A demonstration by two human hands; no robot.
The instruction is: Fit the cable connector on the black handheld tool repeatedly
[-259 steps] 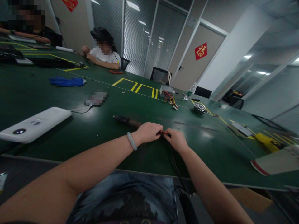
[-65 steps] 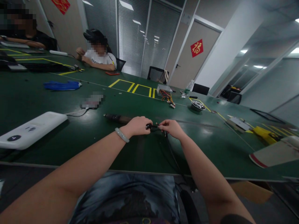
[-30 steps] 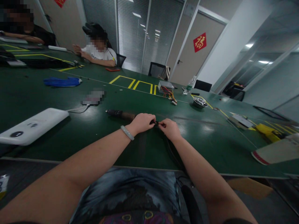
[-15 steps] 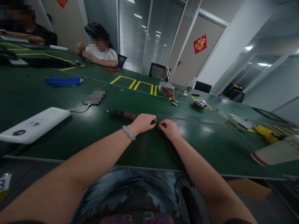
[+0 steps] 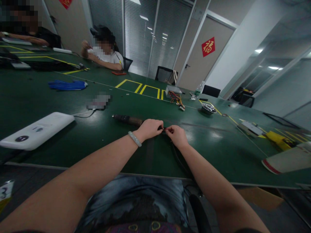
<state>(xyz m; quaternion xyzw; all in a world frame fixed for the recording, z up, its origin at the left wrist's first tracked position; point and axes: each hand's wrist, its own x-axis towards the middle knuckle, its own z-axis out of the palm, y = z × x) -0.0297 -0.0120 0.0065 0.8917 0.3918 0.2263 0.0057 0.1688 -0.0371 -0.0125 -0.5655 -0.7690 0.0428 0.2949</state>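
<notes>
My left hand (image 5: 150, 128), a pale bangle on its wrist, is closed around the near end of a dark tool with a brownish handle (image 5: 127, 119) lying on the green table (image 5: 73, 136). My right hand (image 5: 177, 135) pinches a thin black cable (image 5: 178, 158) right at the tool's end; the fingertips of both hands nearly touch. The cable runs from my right hand back over the table's front edge. What lies between the fingertips is too small to make out.
A white flat device (image 5: 36, 130) with a cord lies at left, blue gloves (image 5: 68, 85) farther back. A metal box with coloured wires (image 5: 175, 94), a bottle (image 5: 196, 90) and a metal bowl (image 5: 208, 109) stand behind. Yellow tool (image 5: 279, 139) at right. Two people sit at far left.
My hands have stayed together at the tool's end, with small finger movements only. The view has shifted slightly. The seated person at the back has raised a hand.
</notes>
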